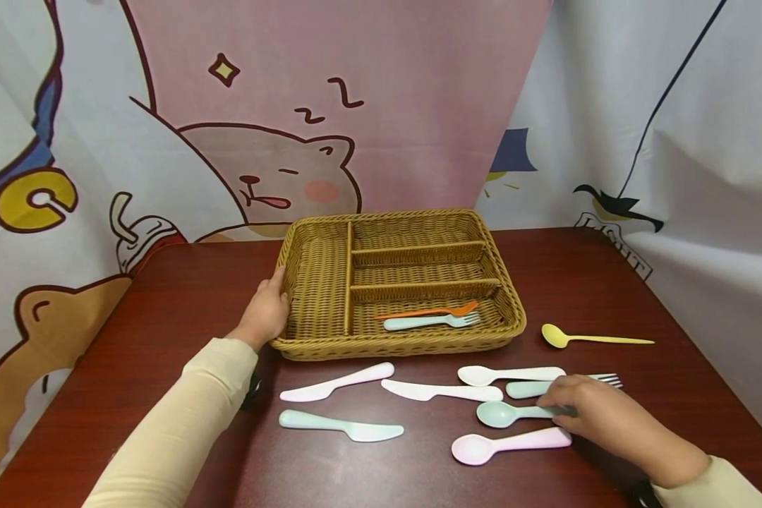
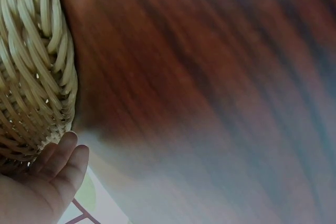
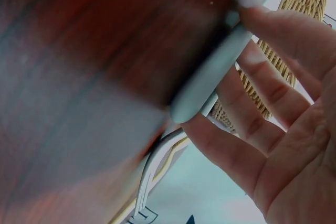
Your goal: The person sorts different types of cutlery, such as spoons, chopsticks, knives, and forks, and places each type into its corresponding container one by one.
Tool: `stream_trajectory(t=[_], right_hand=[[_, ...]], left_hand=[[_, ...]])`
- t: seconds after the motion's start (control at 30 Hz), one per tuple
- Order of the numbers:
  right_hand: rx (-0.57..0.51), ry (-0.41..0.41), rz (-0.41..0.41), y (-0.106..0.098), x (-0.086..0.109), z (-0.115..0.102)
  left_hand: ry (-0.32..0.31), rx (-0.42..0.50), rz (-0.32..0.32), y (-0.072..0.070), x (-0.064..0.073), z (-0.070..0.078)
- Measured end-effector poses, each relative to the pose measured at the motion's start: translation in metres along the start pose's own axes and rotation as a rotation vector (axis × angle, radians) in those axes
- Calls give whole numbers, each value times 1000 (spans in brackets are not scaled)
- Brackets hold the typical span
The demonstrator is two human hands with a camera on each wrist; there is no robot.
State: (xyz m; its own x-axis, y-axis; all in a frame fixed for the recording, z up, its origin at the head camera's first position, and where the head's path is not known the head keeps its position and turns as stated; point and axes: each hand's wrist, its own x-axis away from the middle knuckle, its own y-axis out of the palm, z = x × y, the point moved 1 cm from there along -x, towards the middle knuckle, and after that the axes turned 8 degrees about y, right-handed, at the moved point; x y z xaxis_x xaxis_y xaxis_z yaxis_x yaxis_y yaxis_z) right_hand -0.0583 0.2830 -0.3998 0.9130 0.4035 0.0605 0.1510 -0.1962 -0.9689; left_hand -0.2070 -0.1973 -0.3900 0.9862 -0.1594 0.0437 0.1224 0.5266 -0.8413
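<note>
My left hand [image 1: 265, 314] rests against the left side of a woven basket [image 1: 394, 347], its fingers [image 2: 60, 156] fairly straight along the outer wall in the left wrist view. At the right of the table, my right hand [image 1: 600, 416] pinches the handle of a mint spoon [image 1: 498, 415], thumb on the near side and fingers across it. Beside that hand lie a mint fork [image 1: 527, 389], a white spoon [image 1: 479, 375] and a pink spoon [image 1: 473, 449]. In the right wrist view, the mint handle [image 3: 207, 80] lies along the thumb and fingertips.
Inside the basket's front compartment are an orange utensil [image 1: 460, 309] and a pale blue fork [image 1: 419, 322]. Before the basket lie a pink knife [image 1: 336, 383], a white knife [image 1: 441, 391] and a mint knife [image 1: 339, 425]. A yellow spoon [image 1: 555, 336] lies right of the basket. Printed cloth hangs behind.
</note>
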Motion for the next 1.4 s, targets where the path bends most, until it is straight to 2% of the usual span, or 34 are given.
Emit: stream_trajectory(t=[0.1,0.3,0.6,0.73,0.93,1.13,1.4], right_hand=[[-5,-26,18,0,-1,-1],[-38,-115,174,-4,-2,0],[-96,-174,339,-27,-17,-5],[-87,-138,351,-36,-24,-9],[-131,-91,312,-50,-34,-16],[-110,-102,343,-64,-42,-18],[-140,-129,382,-76,-60,-18]], left_hand=[[0,5,0,0,-1,-1],[6,-1,1,2,-1,-2],[0,-3,-1,2,0,-2],[-7,3,-3,2,0,-3],[-8,8,-1,1,-1,-1],[3,-5,8,1,-3,0],[-19,7,-2,2,-1,-2]])
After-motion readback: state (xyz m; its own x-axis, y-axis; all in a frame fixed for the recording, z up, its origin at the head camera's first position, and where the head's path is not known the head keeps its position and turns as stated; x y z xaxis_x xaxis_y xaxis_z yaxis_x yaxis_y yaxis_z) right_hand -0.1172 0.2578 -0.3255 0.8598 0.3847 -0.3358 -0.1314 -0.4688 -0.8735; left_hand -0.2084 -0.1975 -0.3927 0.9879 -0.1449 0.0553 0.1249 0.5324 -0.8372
